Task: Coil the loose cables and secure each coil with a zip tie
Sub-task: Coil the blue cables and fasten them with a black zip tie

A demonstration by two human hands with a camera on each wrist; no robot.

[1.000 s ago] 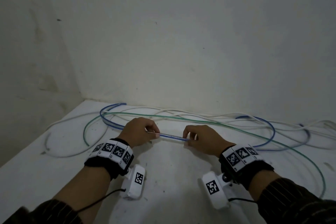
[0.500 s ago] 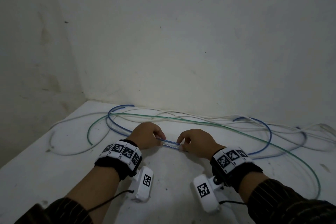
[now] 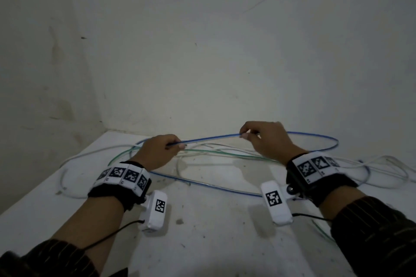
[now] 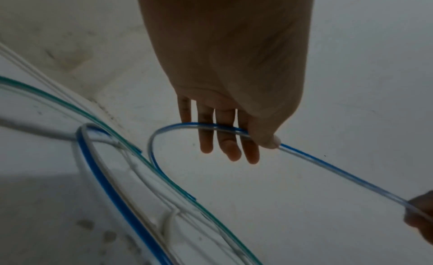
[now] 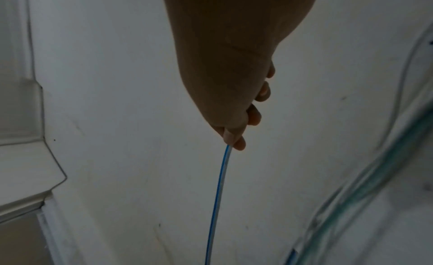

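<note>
Both hands hold the same blue cable (image 3: 209, 137) above the white bench (image 3: 213, 231). The left hand (image 3: 157, 153) has its grip clamped on it: in the left wrist view the thumb presses the cable against the side of the forefinger, while the other fingers (image 4: 230, 145) hang nearly straight behind the strand. The right hand (image 3: 265, 139) pinches the cable between thumb and forefinger tip — the remaining fingers curl loosely behind, touching nothing that can be seen. Between the two grips the blue cable runs as one lifted, nearly straight span, the right end held higher than the left.

Past the left hand the cable bends back in a tight curve and drops to the bench, where it sweeps toward the person and across to the right; past the right hand it loops out wide to the right, near the wall (image 3: 225, 51).

Three colours of cable are in view: the blue one, one green cable (image 3: 225, 153) crossing under the lifted span, and white cable (image 3: 90, 153) — how many separate white strands there are cannot be told, since they overlap. All of it lies loose and tangled on the bench.
</note>
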